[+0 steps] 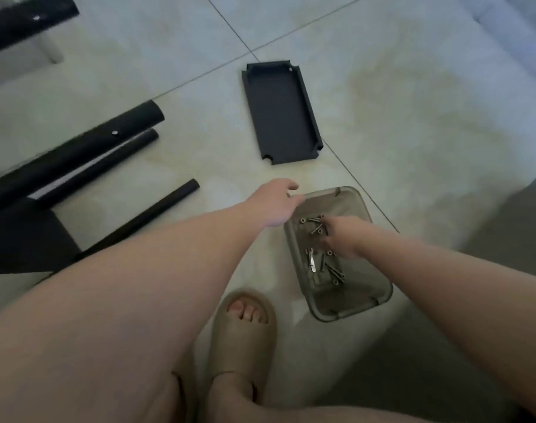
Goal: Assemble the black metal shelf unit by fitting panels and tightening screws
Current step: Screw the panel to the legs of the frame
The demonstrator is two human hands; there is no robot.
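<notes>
Shelf panel (280,114) lies flat on the floor (413,117), rim up, alone, no tubes fitted to it. Long black tubes (77,154) lie at far left, well apart from it, beside another dark panel (19,236) at the picture's edge (joined or just stacked, cannot tell). One thinner tube (157,212) lies loose nearby. Screws (314,222) sit scattered in a shallow tray (346,315) near the panel, with a small silvery tool (312,261) among them.

Right hand (341,238) is down in the tray, fingers bunched among the screws; cannot tell if one is pinched. Left hand (274,204) is at the tray's far corner, fingers loosely curled; grip on the rim unclear. Sandalled foot (245,340) stands just beside the tray.

Progress: early, I judge. Hardware is being picked; this panel's fitting and screw tightening are left.
</notes>
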